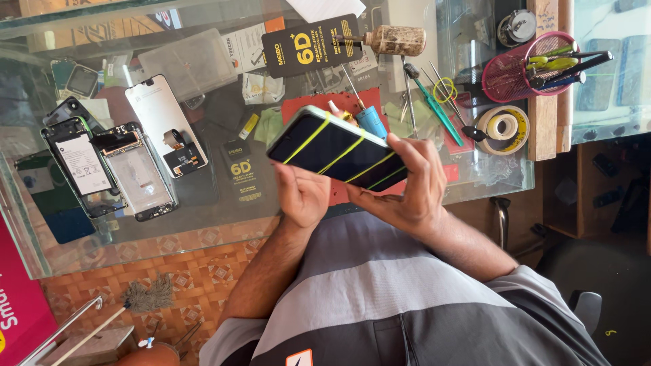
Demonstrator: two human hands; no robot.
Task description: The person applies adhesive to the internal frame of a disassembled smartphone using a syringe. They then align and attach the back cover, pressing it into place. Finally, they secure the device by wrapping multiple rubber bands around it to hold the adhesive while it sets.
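Already banded — the phone (337, 150) is held up in both hands over the glass table (224, 224)

Nearest me, the left hand (303, 195) cups the phone's lower edge from beneath, fingers curled closed around it, while the right hand (405, 186) clamps the other end, fingers folded over the far rim and thumb along the near side. Four yellow rubber bands (342, 153) are stretched across the dark screen, so the strapping looks done — what seems left is the waiting, then taking the bands off. Beyond the hands, a red mat (319, 105) lies on the glass, with opened phones (112, 169) to one side; further back stand a pink mesh tool cup (510, 74) and a tape roll (503, 127)
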